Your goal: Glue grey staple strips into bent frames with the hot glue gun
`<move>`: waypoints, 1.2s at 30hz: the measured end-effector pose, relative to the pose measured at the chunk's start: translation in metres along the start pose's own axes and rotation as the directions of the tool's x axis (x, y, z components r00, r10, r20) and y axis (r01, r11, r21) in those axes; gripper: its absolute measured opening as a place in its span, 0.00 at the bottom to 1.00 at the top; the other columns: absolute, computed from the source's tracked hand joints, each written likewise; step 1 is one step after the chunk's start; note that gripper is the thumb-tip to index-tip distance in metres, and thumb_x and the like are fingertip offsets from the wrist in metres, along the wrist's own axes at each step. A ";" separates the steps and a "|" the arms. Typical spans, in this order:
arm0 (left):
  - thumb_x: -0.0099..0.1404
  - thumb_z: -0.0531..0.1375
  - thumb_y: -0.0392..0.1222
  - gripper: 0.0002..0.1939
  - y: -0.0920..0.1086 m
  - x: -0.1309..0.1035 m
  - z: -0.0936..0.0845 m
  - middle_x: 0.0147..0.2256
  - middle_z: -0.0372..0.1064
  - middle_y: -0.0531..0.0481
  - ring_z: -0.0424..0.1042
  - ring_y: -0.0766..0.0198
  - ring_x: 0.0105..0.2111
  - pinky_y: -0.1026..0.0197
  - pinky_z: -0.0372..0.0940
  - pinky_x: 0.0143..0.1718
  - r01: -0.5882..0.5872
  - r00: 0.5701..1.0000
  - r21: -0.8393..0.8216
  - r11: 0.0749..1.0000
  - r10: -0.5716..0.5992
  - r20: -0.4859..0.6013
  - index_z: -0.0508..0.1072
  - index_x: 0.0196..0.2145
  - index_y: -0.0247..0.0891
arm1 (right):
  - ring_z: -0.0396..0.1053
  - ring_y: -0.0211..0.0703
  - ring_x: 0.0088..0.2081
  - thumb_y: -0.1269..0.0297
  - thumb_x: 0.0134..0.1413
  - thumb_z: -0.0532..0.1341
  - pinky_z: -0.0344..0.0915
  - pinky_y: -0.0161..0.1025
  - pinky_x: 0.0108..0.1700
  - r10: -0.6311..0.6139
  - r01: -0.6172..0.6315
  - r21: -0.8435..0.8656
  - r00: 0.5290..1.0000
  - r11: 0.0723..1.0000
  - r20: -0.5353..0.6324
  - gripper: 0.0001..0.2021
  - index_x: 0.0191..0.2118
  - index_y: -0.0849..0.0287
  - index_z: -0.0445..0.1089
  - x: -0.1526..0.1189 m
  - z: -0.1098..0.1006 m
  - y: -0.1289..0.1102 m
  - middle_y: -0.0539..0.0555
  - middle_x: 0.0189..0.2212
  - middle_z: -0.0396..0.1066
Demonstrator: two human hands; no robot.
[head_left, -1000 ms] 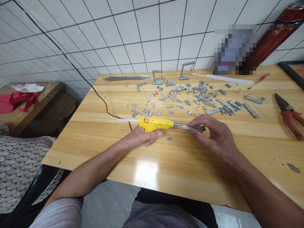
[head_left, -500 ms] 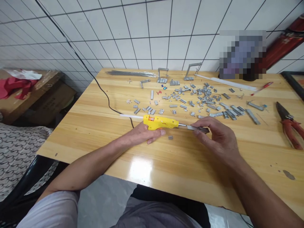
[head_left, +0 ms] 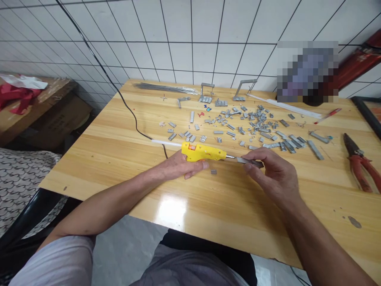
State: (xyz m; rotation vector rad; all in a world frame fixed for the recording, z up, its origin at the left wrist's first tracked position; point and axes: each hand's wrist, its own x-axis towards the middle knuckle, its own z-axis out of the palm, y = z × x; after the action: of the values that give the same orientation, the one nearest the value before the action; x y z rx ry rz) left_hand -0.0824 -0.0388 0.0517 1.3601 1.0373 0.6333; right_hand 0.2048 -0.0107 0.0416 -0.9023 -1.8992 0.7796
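Note:
My left hand [head_left: 181, 165] is closed around the handle of a yellow hot glue gun [head_left: 205, 151]. A whitish glue stick [head_left: 166, 142] sticks out of its back end, and its metal nozzle points right. Between thumb and fingers, my right hand [head_left: 274, 171] pinches a grey metal strip [head_left: 250, 162], like a row of staples. The strip's left end is close to the nozzle tip; whether they touch I cannot tell. A small grey staple piece [head_left: 213, 172] lies on the table below the gun.
Many grey staple pieces [head_left: 258, 123] are scattered behind the gun. Two small bent staple stands [head_left: 206, 93] and thin metal rods [head_left: 166, 88] are at the back. Red-handled pliers [head_left: 358, 163] and a red pen [head_left: 329, 116] lie right. A black cord [head_left: 133, 115] crosses the left.
The view has shifted slightly. The strip and the glue gun's nozzle have drawn slightly apart or stayed close; both hands keep their hold.

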 end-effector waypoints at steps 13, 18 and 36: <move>0.69 0.62 0.52 0.21 0.003 -0.001 0.000 0.15 0.57 0.59 0.57 0.71 0.18 0.67 0.57 0.24 -0.005 1.000 0.018 1.000 0.004 0.010 0.66 0.23 0.38 | 0.71 0.42 0.37 0.70 0.62 0.66 0.68 0.43 0.41 0.043 -0.043 -0.016 0.999 0.999 -0.020 0.08 0.42 0.48 0.78 0.000 0.000 -0.001 0.50 0.35 0.75; 0.69 0.62 0.53 0.24 -0.003 0.000 0.000 0.15 0.56 0.58 0.57 0.72 0.17 0.66 0.58 0.25 -0.024 0.999 -0.007 1.000 0.024 0.023 0.64 0.20 0.38 | 0.70 0.41 0.34 0.71 0.62 0.65 0.67 0.41 0.38 0.013 -0.014 -0.044 1.000 0.999 -0.021 0.07 0.41 0.49 0.77 0.004 0.001 -0.006 0.49 0.34 0.75; 0.69 0.60 0.51 0.27 0.006 0.000 0.002 0.14 0.56 0.57 0.58 0.71 0.18 0.66 0.59 0.26 -0.010 1.000 0.064 0.998 0.011 -0.013 0.61 0.16 0.38 | 0.70 0.43 0.34 0.68 0.61 0.66 0.68 0.43 0.36 0.022 -0.023 -0.029 1.000 0.999 -0.021 0.05 0.40 0.50 0.78 0.005 0.002 -0.009 0.51 0.33 0.76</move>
State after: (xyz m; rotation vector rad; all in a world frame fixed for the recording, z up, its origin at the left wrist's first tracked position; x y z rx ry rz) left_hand -0.0793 -0.0392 0.0570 1.4198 1.0699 0.6228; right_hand 0.1991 -0.0120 0.0502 -0.9479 -1.8896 0.7542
